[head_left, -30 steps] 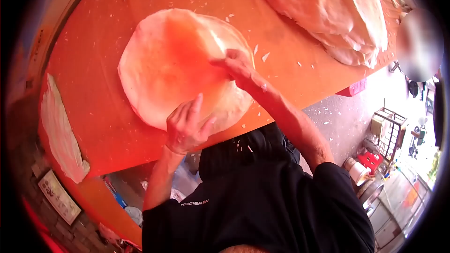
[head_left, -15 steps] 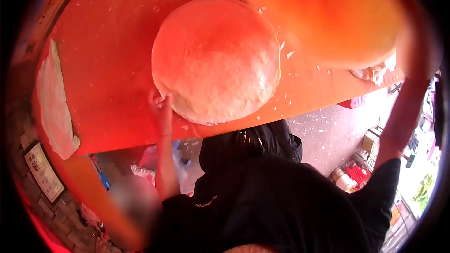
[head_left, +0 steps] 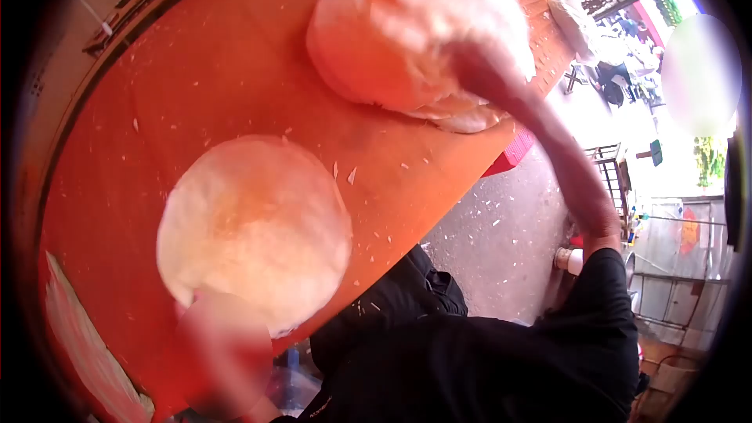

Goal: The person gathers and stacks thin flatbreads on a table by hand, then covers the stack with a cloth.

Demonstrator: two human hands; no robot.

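Observation:
A pale, round, dough-like sheet (head_left: 258,219) lies flat on the orange table (head_left: 196,94). My left hand (head_left: 219,329) is at its lower left edge, blurred, so its fingers cannot be read. Farther right, my right arm reaches over a pile of pale round sheets (head_left: 345,55). On top of the pile is a wrinkled, partly folded sheet (head_left: 415,8), smeared by motion. My right hand (head_left: 474,63) touches this upper sheet; its fingertips are blurred or hidden, and I cannot tell whether they grip it.
A long pale strip (head_left: 90,337) lies along the table's left end. Small white flakes are scattered over the tabletop. Beyond the pile, a whitish bundle (head_left: 574,23) rests at the far end. A pink crate (head_left: 513,149) shows beneath the right table edge, above the grey floor (head_left: 501,227).
The view has turned right, so the single round sheet appears lower and farther left. The large blurred disc near my right arm has given way to a wrinkled sheet on the pile.

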